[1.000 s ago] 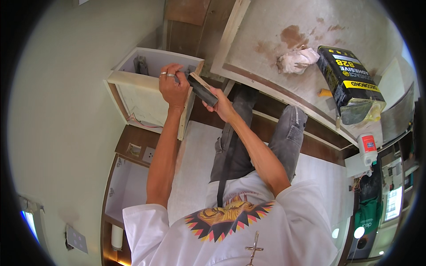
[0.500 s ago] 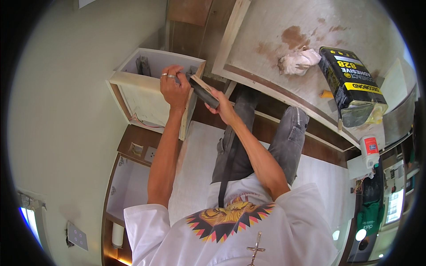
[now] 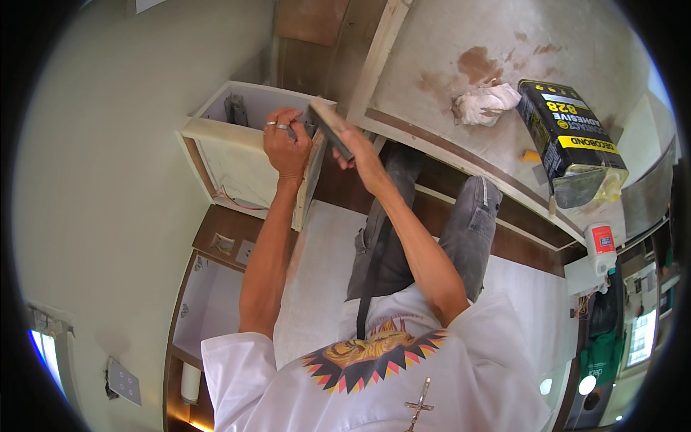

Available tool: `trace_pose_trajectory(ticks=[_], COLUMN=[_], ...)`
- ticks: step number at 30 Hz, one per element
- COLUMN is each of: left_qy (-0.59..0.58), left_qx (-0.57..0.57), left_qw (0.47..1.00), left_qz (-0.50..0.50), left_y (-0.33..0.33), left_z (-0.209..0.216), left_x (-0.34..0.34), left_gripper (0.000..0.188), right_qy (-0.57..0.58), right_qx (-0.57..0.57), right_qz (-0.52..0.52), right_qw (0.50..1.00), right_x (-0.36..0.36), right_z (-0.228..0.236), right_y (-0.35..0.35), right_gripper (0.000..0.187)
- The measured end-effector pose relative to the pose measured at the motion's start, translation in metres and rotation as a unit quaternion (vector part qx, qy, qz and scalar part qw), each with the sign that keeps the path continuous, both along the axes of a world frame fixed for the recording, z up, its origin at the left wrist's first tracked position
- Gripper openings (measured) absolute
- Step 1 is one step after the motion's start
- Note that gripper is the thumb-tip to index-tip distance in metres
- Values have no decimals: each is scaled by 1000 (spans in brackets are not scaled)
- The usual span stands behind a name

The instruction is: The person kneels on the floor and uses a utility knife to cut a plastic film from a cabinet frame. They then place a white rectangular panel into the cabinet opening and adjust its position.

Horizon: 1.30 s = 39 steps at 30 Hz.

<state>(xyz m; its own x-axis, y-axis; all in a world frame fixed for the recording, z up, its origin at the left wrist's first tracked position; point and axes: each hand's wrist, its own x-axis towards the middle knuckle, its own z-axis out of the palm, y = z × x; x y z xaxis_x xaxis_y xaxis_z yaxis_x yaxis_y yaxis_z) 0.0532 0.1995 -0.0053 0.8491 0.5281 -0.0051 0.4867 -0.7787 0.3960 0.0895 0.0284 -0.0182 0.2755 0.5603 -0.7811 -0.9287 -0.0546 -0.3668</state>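
Yellow and white lettering (image 3: 563,109) marks the black can (image 3: 570,140); the white bottle (image 3: 604,262) bears a red label (image 3: 602,237).

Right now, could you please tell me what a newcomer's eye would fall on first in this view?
Probably the bright shirt print at the bottom centre, and the black-and-yellow can on the pale surface at upper right. At upper middle, the right hand holds a dark-sided block beside the open box, near the left hand.

A crumpled white cloth (image 3: 484,105) lies beside a black can (image 3: 568,129), upper right; a grey plate (image 3: 125,381) adjoins the wall (image 3: 108,216), lower left.
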Motion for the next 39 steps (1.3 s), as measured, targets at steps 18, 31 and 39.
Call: trace_pose_trajectory(ticks=[18, 31, 39], left_qy=[21, 4, 11], left_qx=[-2, 2, 6], left_qw=[1000, 1000, 1000], left_qz=[1, -9, -17], left_y=[-1, 2, 3], left_z=[-1, -3, -2], left_x=[-4, -4, -5], left_gripper=[21, 22, 22], right_qy=[-80, -5, -184], right_qx=[-51, 32, -62], right_qz=[36, 49, 86], right_qw=[995, 998, 977], right_x=[-77, -58, -52], right_z=[-6, -42, -36], right_y=[30, 19, 16], right_gripper=[39, 15, 28])
